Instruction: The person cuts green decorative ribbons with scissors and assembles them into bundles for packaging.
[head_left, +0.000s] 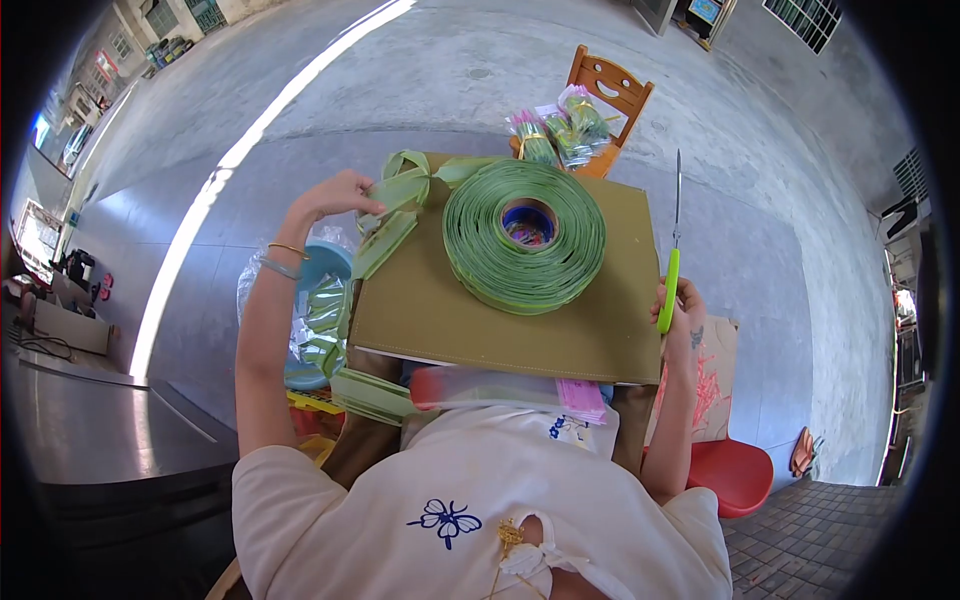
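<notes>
My left hand (345, 194) pinches a loose strip of green ribbon (400, 190) at the far left corner of the olive-brown board (400, 315). The strip runs from a large flat roll of green ribbon (470, 250) that lies on the board around a cardboard core, and folded lengths hang over the left edge. Out past the board's right edge, my right hand (682, 308) is closed on scissors (671, 290) with lime-green handles. Their blades point up and away from me, apart from the ribbon.
A wooden chair (607, 88) beyond the board carries bundled packets (575, 125). Left of the board stands a blue basin (322, 262) with plastic-wrapped green pieces. Pink slips (580, 400) lie by my lap. A red seat (735, 478) and a cardboard sheet (715, 350) are on the right.
</notes>
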